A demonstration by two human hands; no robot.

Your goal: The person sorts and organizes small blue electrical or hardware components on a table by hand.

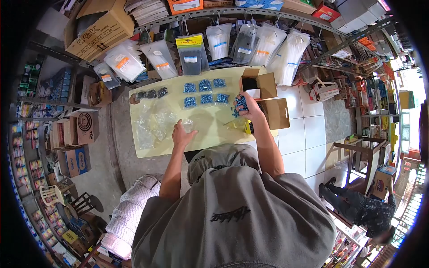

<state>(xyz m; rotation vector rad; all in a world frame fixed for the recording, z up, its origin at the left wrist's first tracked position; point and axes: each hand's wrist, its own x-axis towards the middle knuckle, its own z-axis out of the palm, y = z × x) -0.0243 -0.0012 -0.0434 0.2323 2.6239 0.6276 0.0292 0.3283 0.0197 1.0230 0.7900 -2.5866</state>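
Writing: carton (96, 31) reads "G&K"; the yellow bag header (190, 42) seems to say "CABLE TIES".
Counts: six blue packets (205, 92), in two rows of three; three dark packets (151, 94); two open boxes (263, 85).
Left hand (182, 135): open, fingertips on a clear bag (188, 124) on the yellow table (214, 134).
Right hand (248, 107): raised beside the boxes, closed around blue pieces (240, 103).

Both bare forearms stretch forward. The left hand (182, 135) lies palm down, fingers pointing ahead; the right hand (248, 110) reaches farther out, its fingers curled in a closed grip.
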